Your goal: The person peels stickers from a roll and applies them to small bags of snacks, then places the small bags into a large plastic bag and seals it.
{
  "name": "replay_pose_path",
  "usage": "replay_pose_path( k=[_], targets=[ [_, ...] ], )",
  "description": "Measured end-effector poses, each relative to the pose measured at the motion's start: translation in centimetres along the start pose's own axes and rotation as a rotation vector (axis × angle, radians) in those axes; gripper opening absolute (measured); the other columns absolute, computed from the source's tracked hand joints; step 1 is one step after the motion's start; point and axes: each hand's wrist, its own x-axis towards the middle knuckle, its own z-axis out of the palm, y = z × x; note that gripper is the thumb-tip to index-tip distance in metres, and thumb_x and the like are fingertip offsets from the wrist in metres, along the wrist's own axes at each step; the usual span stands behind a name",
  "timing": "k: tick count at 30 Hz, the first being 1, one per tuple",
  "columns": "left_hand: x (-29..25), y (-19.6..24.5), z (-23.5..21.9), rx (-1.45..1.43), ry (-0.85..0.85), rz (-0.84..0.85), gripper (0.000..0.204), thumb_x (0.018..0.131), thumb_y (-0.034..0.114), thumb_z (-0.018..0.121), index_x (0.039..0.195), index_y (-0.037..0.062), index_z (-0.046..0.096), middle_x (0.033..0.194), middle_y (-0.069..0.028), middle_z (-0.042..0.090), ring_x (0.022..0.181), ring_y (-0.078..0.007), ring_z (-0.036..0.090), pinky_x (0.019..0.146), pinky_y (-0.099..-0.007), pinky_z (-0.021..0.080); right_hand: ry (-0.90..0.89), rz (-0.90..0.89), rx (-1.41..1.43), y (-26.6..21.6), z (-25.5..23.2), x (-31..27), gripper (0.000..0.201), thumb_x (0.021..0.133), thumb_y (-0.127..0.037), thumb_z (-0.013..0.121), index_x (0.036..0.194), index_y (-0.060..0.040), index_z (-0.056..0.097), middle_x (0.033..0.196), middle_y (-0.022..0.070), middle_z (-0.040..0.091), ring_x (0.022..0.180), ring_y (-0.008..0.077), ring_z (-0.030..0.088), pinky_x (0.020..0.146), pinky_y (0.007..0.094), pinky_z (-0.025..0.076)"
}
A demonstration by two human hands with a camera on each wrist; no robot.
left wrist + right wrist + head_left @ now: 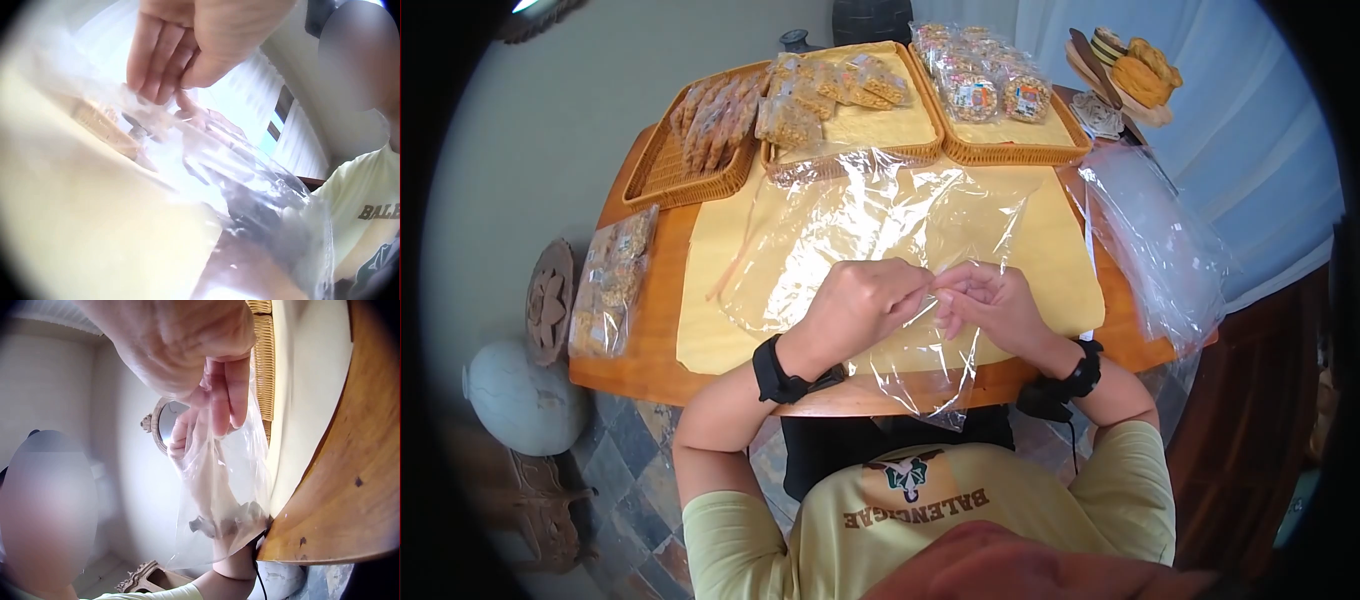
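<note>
A large clear plastic bag (pixel 900 230) spreads over the yellow sheet (pixel 1055 290), its near corner hanging past the table's front edge. Both hands pinch its edge, their fingertips meeting over the middle of the sheet. My left hand (pixel 862 305) has its fingers curled, the back of the hand upward. Thumb and fingers of my right hand (pixel 998 305) close on the film beside it. In the left wrist view the bag's film (pixel 206 147) stretches below the left hand (pixel 194 50). The right wrist view shows film hanging from the right hand (pixel 187 356).
Three wicker trays line the far side: one with brown packets (pixel 720 115), one with yellowish snack packets (pixel 840 85), one with round labelled packs (pixel 995 95). Packed snacks (pixel 612 285) lie at the left edge; a stack of clear bags (pixel 1155 245) lies at the right.
</note>
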Motion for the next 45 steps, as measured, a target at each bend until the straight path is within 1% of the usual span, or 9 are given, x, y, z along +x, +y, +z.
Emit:
replay_pose_path(
  k=[7,16,18,20,24,27,33,40,45],
  targets=[
    [0.1,-0.2,0.0,-0.04,-0.024,-0.064,0.01,0.069,0.002,0.062,0.079,0.0043,0.063,0.068,-0.0085,0.061,0.057,-0.0213,0.059,0.052,-0.0272,0.047,0.001,0.018,0.018,-0.1,0.0,0.0,0.016,0.086,-0.006,0.051,0.098,0.004,0.054,0.072,0.0055,0.057,0.062,0.0089,0.057,0.055,0.0217,0.05],
    [0.2,-0.8,-0.6,-0.434,-0.06,-0.397,0.007,0.075,0.0,0.057,0.08,-0.0009,0.061,0.069,-0.0046,0.062,0.063,-0.0085,0.059,0.061,-0.0223,0.048,-0.056,0.051,-0.012,-0.2,-0.1,0.0,0.021,0.085,-0.004,0.05,0.105,0.0028,0.053,0.07,0.0065,0.057,0.06,0.0105,0.058,0.055,0.0215,0.049],
    [0.1,-2.0,-1.0,-0.673,0.065,-0.582,0.008,0.076,-0.001,0.053,0.082,-0.0002,0.059,0.068,-0.0012,0.06,0.063,-0.0042,0.055,0.057,-0.0189,0.045,0.008,0.088,0.047,0.1,0.1,-0.3,0.024,0.085,-0.009,0.053,0.105,0.003,0.053,0.069,0.0079,0.06,0.058,0.0121,0.059,0.051,0.022,0.048],
    [0.0,-2.5,-1.2,-0.758,0.072,-0.566,0.008,0.077,0.0,0.053,0.083,-0.0003,0.058,0.07,0.0006,0.059,0.064,-0.0025,0.053,0.058,-0.0169,0.044,0.003,0.091,0.018,-0.4,0.0,-0.2,0.025,0.085,-0.01,0.053,0.106,0.0025,0.052,0.068,0.0078,0.059,0.058,0.0124,0.059,0.051,0.0221,0.048],
    [0.1,-1.0,-1.4,-0.51,0.016,-0.434,0.008,0.076,0.001,0.057,0.083,0.001,0.057,0.071,-0.0019,0.059,0.063,-0.0056,0.055,0.055,-0.0198,0.045,0.047,0.099,0.049,-0.4,-0.2,0.2,0.022,0.085,-0.01,0.052,0.105,0.0002,0.053,0.069,0.0072,0.058,0.061,0.0122,0.059,0.056,0.0222,0.048],
    [0.4,0.0,-1.5,-0.168,0.0,-0.111,0.025,0.067,0.008,0.07,0.088,0.0018,0.059,0.079,-0.0078,0.057,0.063,-0.0167,0.059,0.057,-0.0248,0.048,0.051,0.075,0.051,-0.4,-0.3,0.3,0.02,0.086,-0.011,0.052,0.103,0.0001,0.053,0.067,0.0074,0.058,0.06,0.0124,0.059,0.057,0.023,0.048],
    [0.1,-0.3,-0.6,-0.018,-0.093,-0.031,0.025,0.069,0.011,0.07,0.09,0.0027,0.059,0.08,-0.0076,0.058,0.064,-0.019,0.06,0.057,-0.0268,0.048,-0.039,0.056,0.057,-0.3,0.0,0.3,0.02,0.087,-0.011,0.051,0.103,0.0008,0.054,0.068,0.0075,0.058,0.059,0.0126,0.058,0.055,0.0225,0.047],
    [0.0,-0.4,-0.1,-0.148,-0.018,-0.079,0.016,0.071,0.009,0.067,0.082,0.0015,0.06,0.071,-0.0078,0.058,0.063,-0.0192,0.06,0.055,-0.0265,0.047,-0.025,0.076,0.027,-0.7,0.5,-0.4,0.023,0.087,-0.012,0.051,0.105,0.0013,0.055,0.068,0.0074,0.057,0.056,0.0115,0.056,0.053,0.0213,0.047],
    [0.0,-0.6,-0.2,-0.096,-0.013,-0.005,0.006,0.073,0.005,0.063,0.077,0.002,0.06,0.065,-0.0079,0.056,0.056,-0.0223,0.055,0.05,-0.0286,0.043,-0.06,0.046,-0.048,-0.3,0.2,-0.4,0.023,0.089,-0.013,0.047,0.107,-0.0012,0.056,0.066,0.0049,0.057,0.053,0.0076,0.054,0.048,0.0185,0.044]
  ],
)
